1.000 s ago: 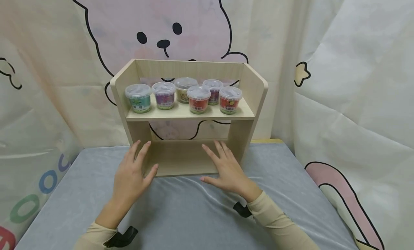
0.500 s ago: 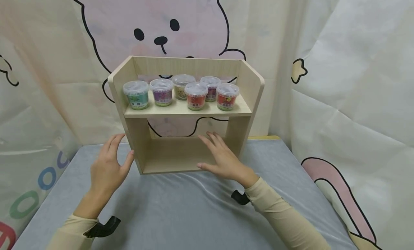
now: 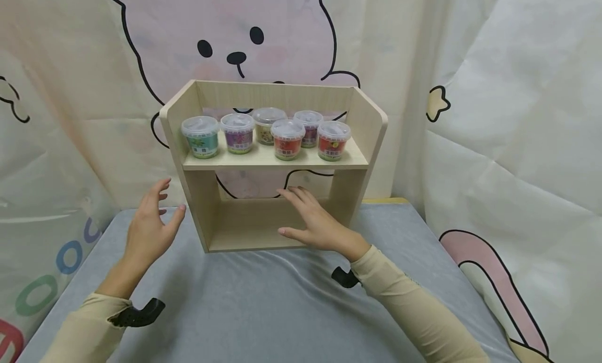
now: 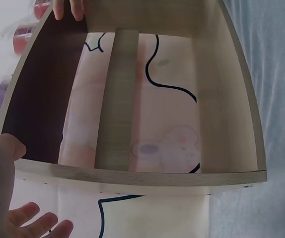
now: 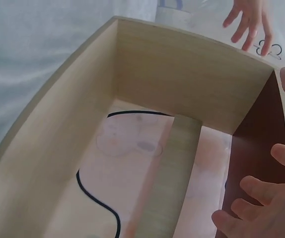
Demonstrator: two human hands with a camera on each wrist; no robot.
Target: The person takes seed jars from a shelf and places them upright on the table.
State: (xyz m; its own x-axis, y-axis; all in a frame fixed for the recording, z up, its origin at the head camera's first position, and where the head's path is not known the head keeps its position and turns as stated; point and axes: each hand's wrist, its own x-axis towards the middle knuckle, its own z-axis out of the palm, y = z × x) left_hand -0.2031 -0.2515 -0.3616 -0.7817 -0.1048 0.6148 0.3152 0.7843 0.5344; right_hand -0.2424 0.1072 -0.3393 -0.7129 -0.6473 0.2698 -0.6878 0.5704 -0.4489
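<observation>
A light wooden two-tier shelf (image 3: 273, 243) stands at the middle of the table. Along its upper board sit several small lidded plastic cups, among them a teal cup (image 3: 204, 143), a purple cup (image 3: 239, 138) and a red cup (image 3: 288, 146). Just left of the shelf's left side panel, my left hand (image 3: 149, 230) is raised with thumb and fingers spread, holding nothing. My right hand (image 3: 320, 224) hovers in front of the lower compartment, fingers extended and holding nothing. In the right wrist view, the right fingers (image 5: 261, 191) appear beside the upper board's underside (image 5: 251, 148).
Grey-blue cloth (image 3: 263, 305) covers the table. Cartoon-printed curtains (image 3: 400, 55) hang behind and at both sides. Part of the shelf's back is open, with a crossbar (image 4: 118, 99) across it. Each wrist wears a black mount (image 3: 138, 315).
My left hand has moved left, from in front of the shelf to outside its left panel. The right hand has shifted slightly left and up. The cups stay in their places.
</observation>
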